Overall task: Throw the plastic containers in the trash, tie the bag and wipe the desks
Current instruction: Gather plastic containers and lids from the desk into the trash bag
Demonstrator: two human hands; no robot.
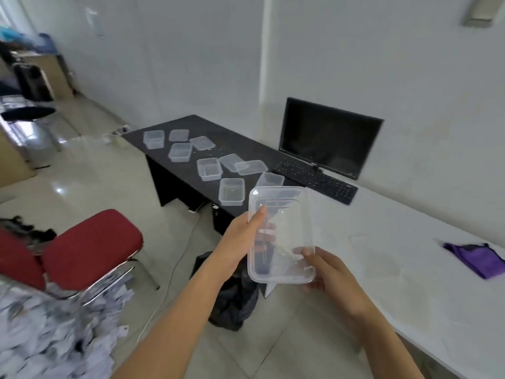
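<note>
A clear plastic container (284, 214) is held in the air between both hands, in front of the near corner where the black desk (191, 127) meets the white desk (396, 255). It is rectangular with rounded corners and a raised rim, and it is transparent enough that fingers are seen through its base. It is tilted, with its far end higher than its near end.

Its left long edge is grasped by the left hand (243, 239), the thumb laid along the rim and the fingers curled underneath. Its near right corner is pinched by the right hand (330, 272), the thumb on top and the fingers below.

A black trash bag (232, 305) is seen on the floor below the container, beside the white desk's end. More containers (231, 191) of the same clear kind, together with flat lids (250, 167), are scattered over the black desk, some upright and open.

A purple cloth (478, 258) is laid on the white desk, well apart from the hands. A monitor (328, 135) and a keyboard (314, 179) are set against the wall. A red chair (90, 242) is placed at the left.
</note>
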